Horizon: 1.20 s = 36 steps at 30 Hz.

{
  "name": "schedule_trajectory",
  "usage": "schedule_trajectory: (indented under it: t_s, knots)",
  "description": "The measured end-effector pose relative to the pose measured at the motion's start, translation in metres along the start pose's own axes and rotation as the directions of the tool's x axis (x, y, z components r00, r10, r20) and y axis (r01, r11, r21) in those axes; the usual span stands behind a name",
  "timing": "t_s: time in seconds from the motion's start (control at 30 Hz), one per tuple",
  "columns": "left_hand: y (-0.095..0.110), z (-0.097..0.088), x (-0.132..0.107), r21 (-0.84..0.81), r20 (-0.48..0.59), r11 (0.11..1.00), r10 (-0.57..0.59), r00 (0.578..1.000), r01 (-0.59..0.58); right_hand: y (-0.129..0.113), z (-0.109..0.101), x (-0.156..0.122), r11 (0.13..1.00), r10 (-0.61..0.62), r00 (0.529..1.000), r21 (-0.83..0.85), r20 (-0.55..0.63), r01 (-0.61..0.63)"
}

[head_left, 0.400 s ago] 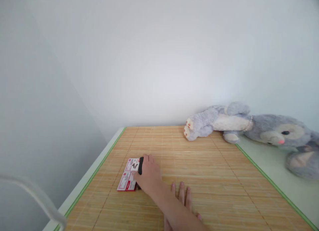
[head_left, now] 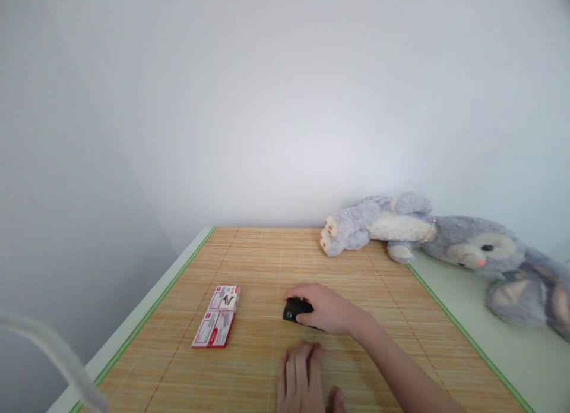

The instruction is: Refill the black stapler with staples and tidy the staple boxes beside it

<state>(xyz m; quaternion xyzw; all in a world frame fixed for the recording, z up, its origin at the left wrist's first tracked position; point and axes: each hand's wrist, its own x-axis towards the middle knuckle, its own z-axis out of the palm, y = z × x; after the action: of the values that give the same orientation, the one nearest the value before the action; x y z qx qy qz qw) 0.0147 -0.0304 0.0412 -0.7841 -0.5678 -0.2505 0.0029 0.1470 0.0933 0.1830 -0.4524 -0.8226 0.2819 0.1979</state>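
A person's right hand [head_left: 327, 311] curls over a small black object [head_left: 294, 310] on the desk's bamboo mat [head_left: 267, 252], gripping it. The left hand [head_left: 303, 380] lies open and flat nearby, seemingly bracing. Two red-and-white boxes [head_left: 217, 318] sit further left.

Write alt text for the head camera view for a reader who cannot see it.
A person's right hand grips a small black object on a bamboo mat, while the left hand lies flat nearer the camera. Two red-and-white boxes sit apart to the left, and a grey plush rabbit lies by the white wall.
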Motion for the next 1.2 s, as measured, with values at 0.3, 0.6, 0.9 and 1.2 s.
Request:
schedule_trajectory:
  t_s: [0.3, 0.6, 0.9, 1.2]
  knots:
    - [0.004, -0.027, 0.040, -0.018, 0.049, 0.992, -0.123, 0.991, 0.124, 0.019, -0.014, -0.028, 0.993, 0.055, 0.998, 0.105, 0.018, -0.057]
    - [0.006, -0.028, 0.042, -0.002, 0.039, 0.993, -0.122, 0.992, 0.122, 0.019, -0.042, -0.041, 0.967, 0.098, 0.990, 0.243, -0.099, -0.071]
    - [0.007, -0.033, 0.045, 0.044, 0.048, 0.993, -0.109, 0.993, 0.107, 0.054, -0.084, -0.115, 0.896, 0.314, 0.934, 0.377, -0.172, -0.232]
    - [-0.003, -0.025, 0.037, -0.013, 0.067, 0.998, -0.052, 0.996, 0.053, 0.102, -0.048, -0.142, 0.767, 0.433, 0.883, 0.590, -0.183, -0.254]
